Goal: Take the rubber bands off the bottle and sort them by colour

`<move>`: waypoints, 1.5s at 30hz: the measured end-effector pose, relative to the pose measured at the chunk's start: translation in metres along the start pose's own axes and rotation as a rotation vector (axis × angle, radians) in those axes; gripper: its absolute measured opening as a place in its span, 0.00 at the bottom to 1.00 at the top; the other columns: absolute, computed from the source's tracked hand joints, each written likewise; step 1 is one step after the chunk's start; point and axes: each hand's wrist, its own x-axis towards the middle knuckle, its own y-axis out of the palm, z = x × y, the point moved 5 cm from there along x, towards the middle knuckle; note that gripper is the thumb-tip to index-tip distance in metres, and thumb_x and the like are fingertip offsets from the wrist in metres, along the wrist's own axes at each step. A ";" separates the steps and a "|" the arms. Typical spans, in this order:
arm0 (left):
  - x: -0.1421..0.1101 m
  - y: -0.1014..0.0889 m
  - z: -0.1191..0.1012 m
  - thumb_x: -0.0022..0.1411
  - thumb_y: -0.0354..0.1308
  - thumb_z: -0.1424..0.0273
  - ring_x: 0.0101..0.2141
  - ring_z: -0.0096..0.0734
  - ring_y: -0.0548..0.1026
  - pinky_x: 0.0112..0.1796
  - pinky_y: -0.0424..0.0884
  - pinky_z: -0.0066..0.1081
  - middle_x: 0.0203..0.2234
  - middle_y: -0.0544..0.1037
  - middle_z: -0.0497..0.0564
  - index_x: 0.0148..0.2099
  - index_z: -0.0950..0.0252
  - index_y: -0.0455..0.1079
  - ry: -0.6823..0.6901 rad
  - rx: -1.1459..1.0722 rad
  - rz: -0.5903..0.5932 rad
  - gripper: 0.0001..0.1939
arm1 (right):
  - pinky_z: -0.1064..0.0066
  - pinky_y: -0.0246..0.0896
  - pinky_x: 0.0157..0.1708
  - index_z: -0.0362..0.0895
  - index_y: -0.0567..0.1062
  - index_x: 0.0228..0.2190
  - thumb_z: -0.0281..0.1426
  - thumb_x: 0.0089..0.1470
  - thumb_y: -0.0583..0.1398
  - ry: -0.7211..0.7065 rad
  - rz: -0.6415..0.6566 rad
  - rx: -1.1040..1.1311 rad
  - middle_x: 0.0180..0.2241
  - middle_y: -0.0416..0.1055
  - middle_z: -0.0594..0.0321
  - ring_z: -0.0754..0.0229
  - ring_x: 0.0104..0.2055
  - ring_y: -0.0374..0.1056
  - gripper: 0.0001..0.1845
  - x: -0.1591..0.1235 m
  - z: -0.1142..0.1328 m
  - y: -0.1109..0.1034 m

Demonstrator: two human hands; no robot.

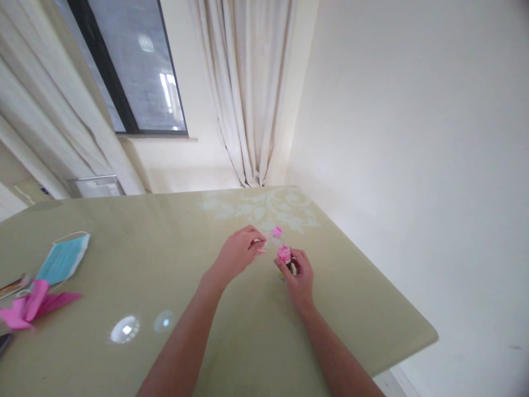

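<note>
My right hand [301,275] is wrapped round a small dark and yellow container [288,266] on the table. Crumpled pink pieces [284,253] show at the container's top, and its lower part is partly behind my fingers. To the left, my left hand [242,248] is held with thumb and fingertips close together in a pinch. Whether anything sits between them is too small to tell. Small pink scraps [260,251] lie by its fingertips. Just beyond both hands is a small bright pink ring-like piece [278,231], with a pale translucent part beside it.
The glossy greenish table [351,309] has a white floral pattern at its far end. At left lie a blue face mask [64,256], folded pink paper [35,306] and a dark object [4,342] at the frame's edge. A wall [413,138] runs along the right.
</note>
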 end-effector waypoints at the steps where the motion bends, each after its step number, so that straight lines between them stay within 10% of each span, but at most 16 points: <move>1: 0.001 0.006 0.009 0.71 0.54 0.71 0.42 0.34 0.78 0.45 0.72 0.33 0.44 0.79 0.53 0.44 0.62 0.80 -0.064 0.095 0.001 0.12 | 0.65 0.69 0.42 0.46 0.79 0.43 0.40 0.57 0.69 0.006 -0.021 0.002 0.40 0.72 0.59 0.56 0.40 0.71 0.15 0.000 -0.001 -0.001; 9: -0.001 0.084 0.039 0.71 0.51 0.76 0.49 0.44 0.75 0.47 0.72 0.40 0.46 0.76 0.59 0.48 0.65 0.77 -0.143 0.441 0.110 0.12 | 0.64 0.69 0.42 0.47 0.78 0.43 0.40 0.58 0.68 0.023 -0.040 -0.011 0.40 0.71 0.60 0.57 0.40 0.70 0.15 0.000 -0.004 -0.001; 20: 0.000 0.095 0.045 0.70 0.48 0.78 0.52 0.49 0.72 0.51 0.69 0.45 0.46 0.76 0.62 0.45 0.66 0.74 -0.092 0.406 0.078 0.12 | 0.64 0.70 0.44 0.47 0.79 0.43 0.39 0.57 0.68 0.024 -0.026 -0.013 0.40 0.72 0.60 0.57 0.40 0.71 0.13 0.000 -0.004 0.000; 30: 0.012 0.059 0.038 0.73 0.48 0.68 0.39 0.34 0.76 0.43 0.73 0.34 0.36 0.78 0.52 0.42 0.64 0.70 -0.068 0.073 0.029 0.10 | 0.65 0.70 0.43 0.46 0.79 0.43 0.41 0.57 0.68 0.037 -0.012 -0.014 0.40 0.73 0.59 0.57 0.40 0.71 0.15 0.001 -0.003 0.000; 36: 0.006 0.023 0.012 0.64 0.60 0.58 0.24 0.24 0.67 0.27 0.64 0.25 0.23 0.71 0.43 0.38 0.65 0.70 -0.081 -0.614 0.073 0.13 | 0.65 0.69 0.43 0.47 0.80 0.43 0.41 0.57 0.69 0.016 0.022 -0.039 0.40 0.74 0.59 0.56 0.40 0.72 0.15 0.000 0.000 0.003; 45: 0.000 0.009 -0.005 0.60 0.65 0.64 0.24 0.23 0.69 0.28 0.65 0.24 0.24 0.74 0.43 0.36 0.65 0.70 -0.078 -0.640 0.072 0.10 | 0.64 0.69 0.43 0.47 0.80 0.43 0.40 0.56 0.69 -0.033 0.044 -0.095 0.40 0.74 0.58 0.55 0.41 0.72 0.15 0.000 0.010 0.003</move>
